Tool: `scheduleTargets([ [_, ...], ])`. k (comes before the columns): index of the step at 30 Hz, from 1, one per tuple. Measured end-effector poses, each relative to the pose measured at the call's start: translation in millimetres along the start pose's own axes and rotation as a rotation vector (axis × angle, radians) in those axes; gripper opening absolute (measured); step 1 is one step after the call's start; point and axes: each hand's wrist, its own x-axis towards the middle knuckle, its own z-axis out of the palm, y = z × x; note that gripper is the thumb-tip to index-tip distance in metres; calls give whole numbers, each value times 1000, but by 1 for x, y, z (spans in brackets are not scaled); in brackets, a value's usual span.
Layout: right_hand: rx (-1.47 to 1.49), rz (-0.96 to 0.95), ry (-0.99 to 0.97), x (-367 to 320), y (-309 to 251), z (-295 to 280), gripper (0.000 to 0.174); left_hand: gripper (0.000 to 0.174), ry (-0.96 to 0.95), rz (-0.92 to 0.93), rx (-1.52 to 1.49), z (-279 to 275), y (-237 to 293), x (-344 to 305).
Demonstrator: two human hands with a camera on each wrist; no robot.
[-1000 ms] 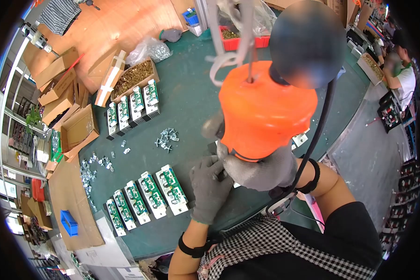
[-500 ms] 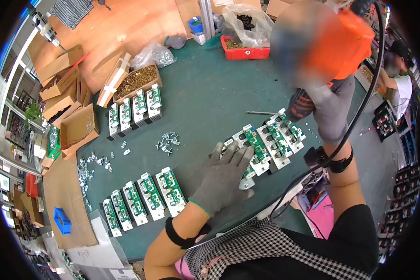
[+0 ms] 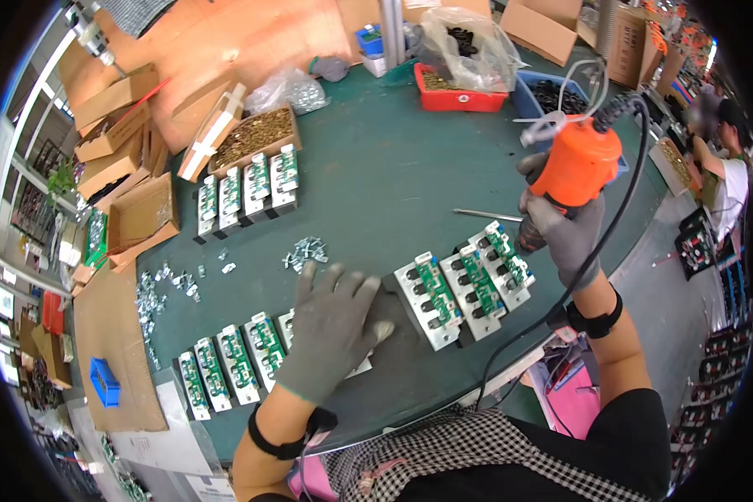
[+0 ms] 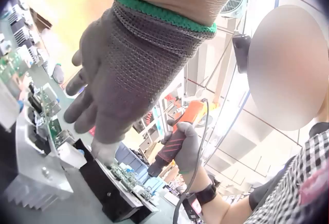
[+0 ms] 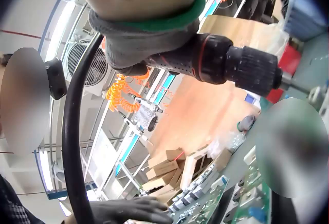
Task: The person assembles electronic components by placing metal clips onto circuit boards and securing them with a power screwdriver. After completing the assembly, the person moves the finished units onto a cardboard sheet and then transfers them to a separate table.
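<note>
In the head view my gloved left hand (image 3: 330, 333) spreads its fingers over the right end of the front-left row of circuit boards on heatsinks (image 3: 236, 366), partly covering that end; whether it touches them I cannot tell. My gloved right hand (image 3: 571, 236) grips an orange and black power driver (image 3: 579, 163), its cable running down the right. Left of the driver stand three board-and-heatsink units (image 3: 470, 283) side by side. The right wrist view shows the driver's black chuck (image 5: 252, 70) with a metal bit. A loose metal rod (image 3: 487, 215) lies behind the three units.
Four more units (image 3: 247, 191) stand at the back left by a box of brass-coloured parts (image 3: 259, 138). Small metal clips (image 3: 307, 253) lie mid-table. A red bin (image 3: 463, 100) and a blue bin (image 3: 527, 99) stand at the back. Another person (image 3: 728, 167) is at far right.
My left hand has moved left, away from the three units to the front-left row. My right hand, first near the left one, has moved right with the driver, then lowered it beside the three units.
</note>
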Motion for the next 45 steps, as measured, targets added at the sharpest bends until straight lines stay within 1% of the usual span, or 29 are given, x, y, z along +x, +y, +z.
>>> scheduleTargets([
  [1, 74, 43, -31, -3, 0, 5, 36, 45, 56, -24, -18, 5, -4, 5],
  [2, 69, 54, -90, -8, 2, 9, 35, 40, 113, -51, -32, 9, -11, 8],
  [5, -109, -185, -77, -10, -14, 25, 35, 27, 1, -313, 57, 7, -52, 12],
  [6, -164, -179, -17, -11, -16, 22, 34, 23, -26, -381, 41, 6, -68, 12],
  [7, 58, -214, -62, -6, -28, 23, 42, 19, -52, -445, 23, 6, -83, 13],
  [8, 164, -237, -41, -2, -37, 23, 46, 16, -75, -505, 3, 8, -93, 14],
  [9, 266, -260, -19, 1, -45, 23, 51, 16, -116, -523, -13, 14, -97, 17],
  [11, 273, -304, -20, 8, -56, 23, 59, 15, -197, -553, -49, 27, -97, 26],
  [13, 316, -331, -41, 7, -62, 29, 64, 17, -271, -532, 11, 33, -95, 34],
  [15, 361, -313, -90, 1, -67, 36, 65, 19, -332, -492, 93, 35, -94, 42],
  [18, 367, -227, -177, -7, -77, 42, 67, 23, -66, -418, 117, 34, -87, 35],
  [19, 325, -203, -166, -9, -80, 42, 67, 23, -22, -430, -11, 33, -80, 32],
  [21, 243, -153, -148, -15, -85, 43, 67, 25, 58, -457, -275, 13, -47, 23],
  [22, 194, -255, -91, -14, -75, 45, 67, 26, 85, -416, -391, 10, -32, 18],
  [24, 221, -339, -91, -11, -72, 49, 66, 29, 138, -335, -618, 8, -3, 7],
  [25, 235, -381, -92, -9, -71, 50, 65, 31, 120, -346, -699, 11, 7, 3],
  [26, 489, -433, -210, -4, -69, 54, 65, 33, 102, -357, -779, 14, 15, 0],
  [27, 631, -481, -284, -1, -67, 57, 65, 35, 82, -367, -859, 17, 21, -3],
  [28, 773, -521, -368, 2, -64, 61, 65, 33, 112, -361, -888, 23, 23, -5],
  [29, 801, -561, -411, 5, -63, 64, 64, 33, 130, -341, -883, 26, 23, -7],
  [31, 832, -535, -433, 4, -64, 67, 64, 35, 168, -301, -876, 31, 24, -10],
  [32, 835, -469, -412, -1, -66, 68, 64, 31, 182, -330, -997, 33, 25, -10],
  [35, 851, -279, -346, -16, -73, 73, 64, 32, 114, -392, -1049, 25, 29, -11],
  [36, 858, -216, -323, -20, -74, 74, 64, 32, 129, -417, -1083, 25, 30, -11],
  [38, 827, -147, -305, -20, -76, 74, 64, 32, 158, -468, -1151, 27, 32, -12],
  [41, 796, -116, -308, -18, -75, 77, 64, 34, 77, -448, -1184, 21, 34, -12],
  [45, 784, -125, -332, -18, -73, 83, 64, 34, 130, -467, -1099, 8, 38, -9],
])
